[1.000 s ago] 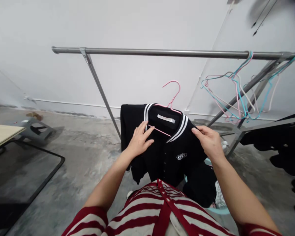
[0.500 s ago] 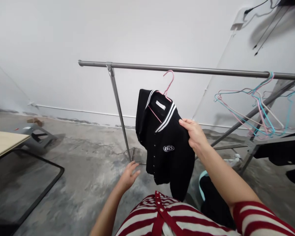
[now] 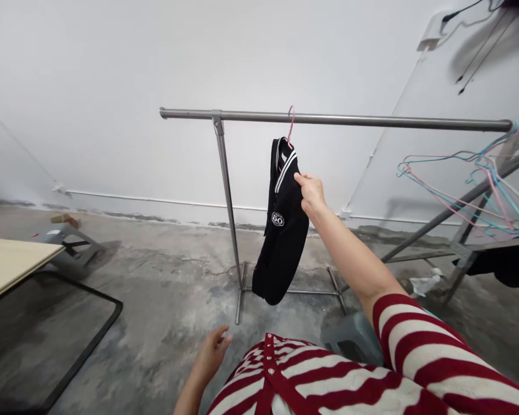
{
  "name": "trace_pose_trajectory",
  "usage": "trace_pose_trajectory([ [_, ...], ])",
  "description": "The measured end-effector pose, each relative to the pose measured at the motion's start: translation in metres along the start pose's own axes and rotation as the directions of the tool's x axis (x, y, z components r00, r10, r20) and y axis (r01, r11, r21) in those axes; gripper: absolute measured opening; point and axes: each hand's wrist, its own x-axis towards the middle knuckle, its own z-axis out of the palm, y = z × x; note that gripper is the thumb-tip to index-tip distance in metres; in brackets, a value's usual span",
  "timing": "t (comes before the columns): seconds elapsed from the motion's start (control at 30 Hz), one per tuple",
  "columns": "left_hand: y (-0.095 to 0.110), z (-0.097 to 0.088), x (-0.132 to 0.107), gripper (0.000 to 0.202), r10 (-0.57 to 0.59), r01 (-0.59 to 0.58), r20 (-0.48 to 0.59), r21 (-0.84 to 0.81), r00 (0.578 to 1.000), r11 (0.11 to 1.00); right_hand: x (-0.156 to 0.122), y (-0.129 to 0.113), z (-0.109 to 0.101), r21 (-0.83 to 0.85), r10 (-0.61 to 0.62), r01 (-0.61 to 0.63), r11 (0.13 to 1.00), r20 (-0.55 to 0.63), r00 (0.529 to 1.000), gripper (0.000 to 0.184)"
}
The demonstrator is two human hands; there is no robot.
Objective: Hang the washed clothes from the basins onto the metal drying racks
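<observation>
A black shirt (image 3: 282,230) with white collar stripes and a round white badge hangs on a pink hanger (image 3: 290,122). The hanger's hook sits at the metal rail (image 3: 372,121) of a clothes rack. My right hand (image 3: 311,191) is stretched out and pinches the shirt's shoulder. My left hand (image 3: 211,353) hangs low by my waist with loose fingers and holds nothing.
Several empty pink, blue and white hangers (image 3: 471,184) dangle at the rail's right end, with dark clothes (image 3: 506,265) below. The rack's upright post (image 3: 229,213) stands on a concrete floor. A wooden tabletop (image 3: 12,262) is at left, a grey stool (image 3: 354,343) below my right arm.
My left hand let go of the collar and dropped to my waist. My right hand carried the shirt up and forward until the hanger's hook reached the rail.
</observation>
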Motion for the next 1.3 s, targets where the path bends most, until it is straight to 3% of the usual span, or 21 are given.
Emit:
trace_pose_trajectory([
  [0.13, -0.009, -0.005, 0.006, 0.047, -0.005, 0.005, 0.024, 0.009, 1.000, 1.000, 0.001, 0.010, 0.022, -0.012, 0.028, -0.028, 1.000, -0.023, 0.999, 0.024],
  [0.23, -0.011, -0.001, 0.013, 0.045, -0.017, 0.017, 0.108, -0.003, 0.994, 1.000, -0.004, 0.014, 0.032, -0.022, 0.022, -0.022, 1.000, -0.013, 1.000, 0.026],
  [0.37, -0.003, 0.012, 0.026, 0.047, -0.013, 0.020, 0.235, -0.027, 0.972, 0.999, -0.026, 0.021, 0.029, -0.086, -0.029, 0.043, 0.995, 0.161, 0.987, 0.024],
  [0.47, 0.013, 0.018, 0.036, 0.050, 0.014, -0.005, 0.334, -0.030, 0.943, 1.000, -0.059, 0.035, 0.015, -0.248, -0.088, 0.155, 0.956, 0.263, 0.961, 0.048],
  [0.6, 0.039, 0.022, 0.047, 0.055, 0.080, -0.088, 0.456, -0.003, 0.887, 0.996, -0.107, 0.073, -0.015, -0.556, -0.204, 0.371, 0.744, 0.340, 0.918, 0.067],
  [0.63, 0.043, 0.024, 0.049, 0.055, 0.090, -0.102, 0.473, -0.001, 0.877, 0.995, -0.119, 0.085, -0.023, -0.624, -0.165, 0.384, 0.681, 0.379, 0.910, 0.064],
  [0.7, 0.049, 0.031, 0.051, 0.053, 0.105, -0.126, 0.510, 0.007, 0.854, 0.992, -0.141, 0.111, -0.040, -0.773, 0.084, 0.359, 0.524, 0.466, 0.881, 0.048],
  [0.77, 0.053, 0.041, 0.051, 0.051, 0.112, -0.148, 0.556, 0.020, 0.824, 0.989, -0.165, 0.137, -0.060, -0.870, 0.396, 0.356, 0.341, 0.476, 0.785, 0.036],
  [0.8, 0.054, 0.047, 0.050, 0.049, 0.113, -0.160, 0.581, 0.030, 0.806, 0.987, -0.177, 0.149, -0.073, -0.885, 0.493, 0.366, 0.287, 0.464, 0.736, 0.034],
  [0.9, 0.061, 0.063, 0.048, 0.043, 0.104, -0.194, 0.657, 0.065, 0.747, 0.979, -0.213, 0.178, -0.121, -0.904, 0.660, 0.359, 0.233, 0.418, 0.624, 0.027],
  [1.0, 0.072, 0.072, 0.049, 0.040, 0.089, -0.227, 0.714, 0.101, 0.694, 0.969, -0.241, 0.195, -0.185, -0.952, 0.798, 0.264, 0.154, 0.278, 0.535, 0.028],
  [1.07, 0.081, 0.077, 0.053, 0.041, 0.078, -0.251, 0.739, 0.127, 0.670, 0.960, -0.256, 0.201, -0.230, -0.986, 0.843, 0.151, 0.074, 0.143, 0.518, 0.026],
  [1.17, 0.097, 0.086, 0.060, 0.044, 0.062, -0.290, 0.760, 0.170, 0.646, 0.942, -0.276, 0.204, -0.295, -0.998, 0.846, -0.057, -0.027, -0.053, 0.531, 0.029],
  [1.3, 0.121, 0.111, 0.063, 0.045, 0.034, -0.333, 0.780, 0.227, 0.625, 0.915, -0.289, 0.203, -0.363, -0.939, 0.774, -0.334, -0.075, -0.266, 0.575, 0.037],
])
